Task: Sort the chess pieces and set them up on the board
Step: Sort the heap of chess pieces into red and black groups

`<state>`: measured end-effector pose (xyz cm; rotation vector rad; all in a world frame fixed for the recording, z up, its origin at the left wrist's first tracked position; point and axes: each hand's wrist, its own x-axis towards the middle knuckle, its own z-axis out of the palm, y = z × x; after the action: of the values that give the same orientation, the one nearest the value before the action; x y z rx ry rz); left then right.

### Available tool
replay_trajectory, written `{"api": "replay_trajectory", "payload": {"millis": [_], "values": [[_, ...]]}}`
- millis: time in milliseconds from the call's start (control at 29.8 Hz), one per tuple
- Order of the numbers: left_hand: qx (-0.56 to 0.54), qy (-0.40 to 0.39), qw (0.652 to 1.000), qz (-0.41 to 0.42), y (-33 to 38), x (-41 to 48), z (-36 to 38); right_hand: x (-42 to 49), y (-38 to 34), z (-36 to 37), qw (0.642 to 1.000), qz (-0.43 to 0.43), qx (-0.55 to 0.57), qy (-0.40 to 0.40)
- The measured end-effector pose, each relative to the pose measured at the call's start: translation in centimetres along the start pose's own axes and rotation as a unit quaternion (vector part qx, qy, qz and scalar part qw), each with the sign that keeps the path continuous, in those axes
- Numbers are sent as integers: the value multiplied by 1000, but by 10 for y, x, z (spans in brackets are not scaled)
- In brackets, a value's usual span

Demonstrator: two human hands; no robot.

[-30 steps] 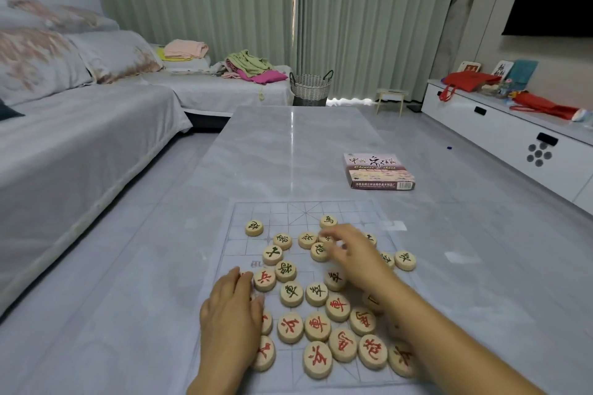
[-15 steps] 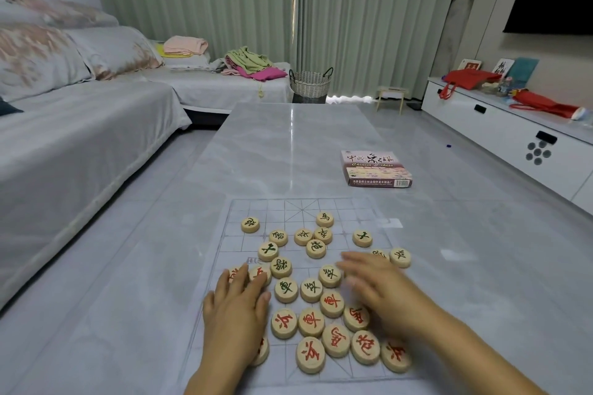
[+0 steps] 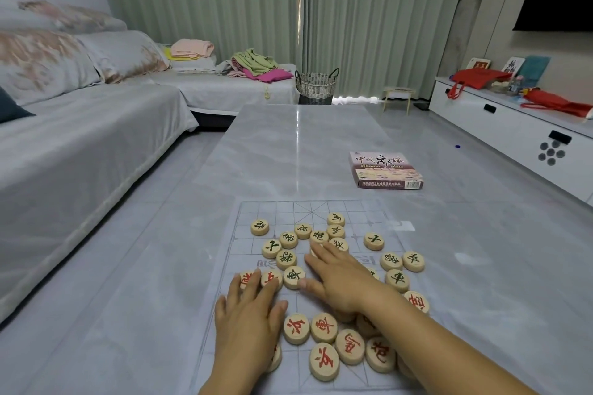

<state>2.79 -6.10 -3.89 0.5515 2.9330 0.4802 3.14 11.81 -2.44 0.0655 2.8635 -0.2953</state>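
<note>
head view: the step in hand looks like sorting, not yet placing. the pieces lie loose in a heap on the board, which lies on the table. green pieces gather toward the board's 12 o'clock, red pieces toward 6 o'clock, with a few green ones out at 3 o'clock and two red ones at 9 o'clock. none seems set on a starting point. the left hand lies flat and released, its straight fingers resting on the two red ones at 9 o'clock; it grasps nothing. the right hand is likewise spread flat over the heap's middle, its fingertips touching or just beside a green one at 12 o'clock; what lies under the palm is hidden. the next move, i judge, calls for sliding red toward 6 o'clock and green toward 12 o'clock until the colours part, then pinching single pieces and setting each on a line crossing. the box sits well apart at 1 o'clock.
</note>
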Motion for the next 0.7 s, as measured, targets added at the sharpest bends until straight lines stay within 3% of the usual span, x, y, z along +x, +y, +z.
{"api": "replay_trajectory", "payload": {"millis": [168, 302, 604, 705], "values": [[-2, 3, 1000, 1, -1, 0, 0, -4, -10, 0, 998, -20, 47, 28], [-1, 8, 1000, 4, -2, 3, 1, -22, -34, 8, 997, -72, 31, 2], [-2, 10, 1000, 7, -1, 2, 1, 19, -21, -2, 998, -3, 55, 15], [-5, 10, 1000, 11, -3, 2, 1, -5, -2, -14, 989, 28, 108, 95]]}}
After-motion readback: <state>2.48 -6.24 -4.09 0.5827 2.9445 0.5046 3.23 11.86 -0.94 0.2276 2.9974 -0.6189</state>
